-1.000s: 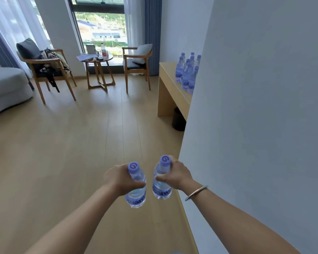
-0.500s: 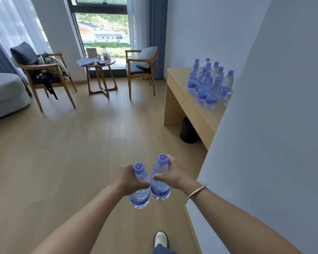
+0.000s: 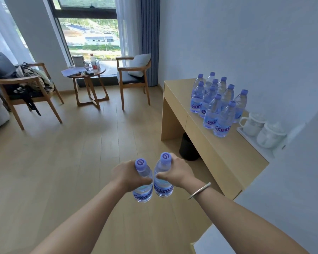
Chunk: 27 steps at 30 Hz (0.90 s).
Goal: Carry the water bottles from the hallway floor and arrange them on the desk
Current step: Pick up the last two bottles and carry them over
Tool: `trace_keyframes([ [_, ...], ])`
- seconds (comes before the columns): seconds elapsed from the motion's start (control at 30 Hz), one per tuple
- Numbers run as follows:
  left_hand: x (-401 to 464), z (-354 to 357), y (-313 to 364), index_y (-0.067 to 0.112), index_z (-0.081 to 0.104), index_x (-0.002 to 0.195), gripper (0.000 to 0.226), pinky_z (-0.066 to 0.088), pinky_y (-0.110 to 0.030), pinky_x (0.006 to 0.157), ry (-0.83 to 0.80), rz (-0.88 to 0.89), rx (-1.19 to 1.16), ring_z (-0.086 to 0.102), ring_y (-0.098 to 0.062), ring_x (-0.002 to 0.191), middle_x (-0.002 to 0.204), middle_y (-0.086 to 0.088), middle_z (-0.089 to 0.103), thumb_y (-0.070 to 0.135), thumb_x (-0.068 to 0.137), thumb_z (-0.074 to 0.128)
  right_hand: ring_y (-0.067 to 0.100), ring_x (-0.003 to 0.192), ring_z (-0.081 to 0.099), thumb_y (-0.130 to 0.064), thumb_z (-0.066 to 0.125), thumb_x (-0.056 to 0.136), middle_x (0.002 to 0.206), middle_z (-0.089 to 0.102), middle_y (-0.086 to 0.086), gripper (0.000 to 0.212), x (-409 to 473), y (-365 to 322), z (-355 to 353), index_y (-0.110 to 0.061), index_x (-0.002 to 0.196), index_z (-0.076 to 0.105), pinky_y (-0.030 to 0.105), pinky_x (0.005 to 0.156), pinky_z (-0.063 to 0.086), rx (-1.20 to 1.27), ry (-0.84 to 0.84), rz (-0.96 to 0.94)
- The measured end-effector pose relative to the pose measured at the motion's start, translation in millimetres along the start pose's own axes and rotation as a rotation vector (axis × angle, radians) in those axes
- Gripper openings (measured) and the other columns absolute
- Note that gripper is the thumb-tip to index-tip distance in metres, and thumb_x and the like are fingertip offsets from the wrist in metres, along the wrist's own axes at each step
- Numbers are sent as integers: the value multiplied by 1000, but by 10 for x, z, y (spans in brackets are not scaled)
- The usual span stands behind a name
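Left hand: the left hand (image 3: 126, 176) is gripping the left bottle (image 3: 143, 182) around its upper body, fingers wrapped, cap showing above the knuckles
Right hand: the right hand (image 3: 174, 173) is gripping the right bottle (image 3: 162, 177) the same way, a bangle (image 3: 199, 190) sitting on the wrist
Carried pair: both bottles are hanging roughly upright over the wooden floor (image 3: 66, 162), their lower bodies touching or nearly so, short of the desk and to its left
Desk: the desk (image 3: 226, 149) is running along the right wall; the standing bottles (image 3: 217, 105) are crowding its middle in a tight cluster
Step in hand: by the look of it the person is carrying the pair over for placing
Doing it well: keeping both upright and parting the hands a little before lowering is likely helping, so each base is meeting the top flat
Open room: bare desktop is showing in front of the cluster, toward the near end
Edges: the front edge of the desk is lying close to that bare patch, so setting down well in from it is looking safer
Hazards: the white cups (image 3: 261, 129) on their tray are sitting just right of the cluster; a bin (image 3: 187, 149) is standing under the desk
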<state>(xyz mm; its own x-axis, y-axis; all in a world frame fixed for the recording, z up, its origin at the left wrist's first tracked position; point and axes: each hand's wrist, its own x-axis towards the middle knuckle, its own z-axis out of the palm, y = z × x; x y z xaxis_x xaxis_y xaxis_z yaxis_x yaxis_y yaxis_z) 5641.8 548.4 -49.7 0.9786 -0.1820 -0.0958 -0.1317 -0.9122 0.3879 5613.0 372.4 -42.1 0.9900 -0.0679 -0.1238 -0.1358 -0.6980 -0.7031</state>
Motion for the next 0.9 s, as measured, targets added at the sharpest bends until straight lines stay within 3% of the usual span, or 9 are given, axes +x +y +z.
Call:
trace_keyframes([
  [0.1, 419, -32, -56, 27, 45, 57, 39, 30, -21, 46, -7, 24, 6, 45, -4, 50, 54, 11, 51, 59, 57, 67, 16, 87, 59, -34, 72, 65, 96, 61, -8, 47, 377, -24, 9, -28, 107, 52, 25, 68, 43, -14, 16, 39],
  [0.23, 1048, -84, -199, 25, 46, 56, 37, 28, -21, 43, -22, 66, 3, 42, -5, 46, 50, 8, 50, 58, 53, 64, 14, 83, 58, -41, 71, 62, 91, 60, -11, 44, 899, -70, 66, -32, 99, 50, 25, 64, 44, -32, 39, 96],
  [0.4, 1917, -204, -452, 26, 59, 69, 40, 47, -25, 53, -83, 151, -11, 60, -11, 61, 64, 7, 63, 60, 48, 59, 11, 79, 57, -41, 71, 60, 87, 59, -13, 38, 1593, -244, 115, -34, 91, 50, 20, 56, 39, -3, 103, 167],
  [0.5, 2365, -361, -555, 25, 62, 74, 45, 51, -27, 58, -103, 197, 13, 63, -13, 68, 69, 6, 65, 59, 47, 58, 12, 79, 59, -40, 72, 61, 86, 61, -11, 38, 1951, -383, 70, -30, 91, 52, 24, 61, 44, 21, 155, 225],
  [0.6, 2792, -559, -624, 22, 62, 74, 44, 48, -25, 55, -103, 253, 31, 64, -16, 69, 70, 4, 65, 59, 49, 60, 15, 81, 61, -39, 72, 61, 87, 64, -8, 38, 2301, -519, 12, -26, 92, 55, 30, 71, 49, 32, 233, 254],
  [0.7, 3176, -716, -605, 22, 57, 68, 39, 42, -22, 52, -109, 295, 39, 61, -17, 65, 65, 5, 61, 57, 51, 62, 18, 81, 61, -38, 72, 64, 86, 64, -4, 37, 2609, -643, -26, -22, 94, 59, 27, 66, 45, 15, 268, 296],
  [0.9, 3838, -794, -454, 25, 50, 59, 35, 31, -19, 45, -87, 394, 22, 48, -5, 50, 54, 10, 52, 56, 53, 66, 17, 80, 61, -37, 70, 64, 87, 65, -3, 36, 3133, -709, -128, -22, 96, 62, 27, 65, 45, -5, 328, 339],
])
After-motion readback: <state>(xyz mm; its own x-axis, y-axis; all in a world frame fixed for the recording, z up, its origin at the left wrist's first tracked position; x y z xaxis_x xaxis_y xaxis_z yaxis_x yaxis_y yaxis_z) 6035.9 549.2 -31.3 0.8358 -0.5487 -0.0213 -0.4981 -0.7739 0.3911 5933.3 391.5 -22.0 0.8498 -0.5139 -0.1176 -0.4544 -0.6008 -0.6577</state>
